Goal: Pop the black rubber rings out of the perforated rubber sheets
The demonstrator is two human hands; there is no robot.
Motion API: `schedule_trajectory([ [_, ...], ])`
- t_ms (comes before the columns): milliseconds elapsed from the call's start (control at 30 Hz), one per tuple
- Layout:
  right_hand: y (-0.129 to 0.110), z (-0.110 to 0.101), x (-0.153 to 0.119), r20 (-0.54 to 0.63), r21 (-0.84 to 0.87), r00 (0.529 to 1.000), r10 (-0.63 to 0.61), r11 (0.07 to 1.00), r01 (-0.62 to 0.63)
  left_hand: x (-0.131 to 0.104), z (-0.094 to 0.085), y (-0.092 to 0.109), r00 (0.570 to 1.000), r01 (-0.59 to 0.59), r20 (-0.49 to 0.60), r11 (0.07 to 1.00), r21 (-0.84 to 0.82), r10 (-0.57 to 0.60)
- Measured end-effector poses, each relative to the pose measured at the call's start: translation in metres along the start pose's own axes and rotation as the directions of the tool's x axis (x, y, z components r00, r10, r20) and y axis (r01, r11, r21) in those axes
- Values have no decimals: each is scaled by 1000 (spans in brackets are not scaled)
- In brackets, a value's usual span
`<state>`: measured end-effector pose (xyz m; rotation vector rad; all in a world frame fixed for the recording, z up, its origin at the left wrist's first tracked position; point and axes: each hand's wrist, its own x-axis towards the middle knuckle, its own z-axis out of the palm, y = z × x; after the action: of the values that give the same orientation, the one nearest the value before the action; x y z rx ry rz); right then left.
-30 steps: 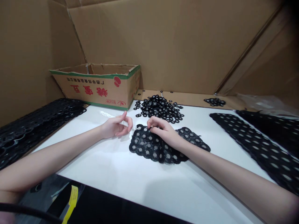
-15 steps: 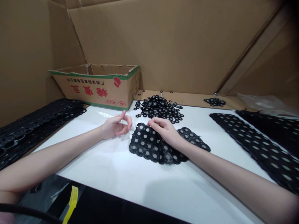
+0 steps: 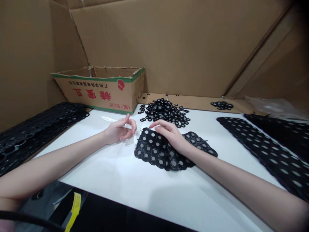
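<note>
A thin whitish, translucent tool (image 3: 109, 119), like a pen or tube, runs through my left hand (image 3: 121, 129), whose fingers are curled round it. Its tip points right, at the upper left corner of a black fabric piece (image 3: 154, 149) with rows of pale dots. My right hand (image 3: 170, 133) rests over the upper edge of that fabric, thumb and forefinger slightly apart near the corner. Nothing shows between those fingertips. The fabric is folded or bunched in the middle and partly hidden under the right hand and wrist.
Behind the hands lies a pile of small black rings (image 3: 165, 111), with a smaller pile (image 3: 222, 105) at back right. An open cardboard box (image 3: 101, 93) stands back left. Black lace (image 3: 36, 129) lies left; dotted black strips (image 3: 263, 148) lie right.
The thumb and forefinger of my right hand have parted and lifted off the fabric's corner. The fabric has shifted very slightly. My left hand looks unmoved.
</note>
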<state>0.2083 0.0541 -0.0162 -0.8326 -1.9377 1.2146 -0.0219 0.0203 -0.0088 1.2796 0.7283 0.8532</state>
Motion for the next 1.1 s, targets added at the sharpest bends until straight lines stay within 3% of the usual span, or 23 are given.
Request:
schedule_trajectory([
  [200, -1, 3, -1, 90, -85, 993, -76, 993, 83, -2, 9, 0, 999, -27, -26, 994, 109, 30],
  [433, 0, 3, -1, 109, -83, 984, -143, 985, 152, -3, 15, -4, 994, -102, -25, 974, 204, 109],
  [800, 2, 3, 0, 139, -168, 972, -187, 963, 209, -3, 18, -8, 991, -117, -29, 938, 327, 134],
  [1100, 2, 4, 0, 149, -274, 965, -216, 929, 250, -5, 22, 1, 981, -169, 16, 815, 554, 193],
])
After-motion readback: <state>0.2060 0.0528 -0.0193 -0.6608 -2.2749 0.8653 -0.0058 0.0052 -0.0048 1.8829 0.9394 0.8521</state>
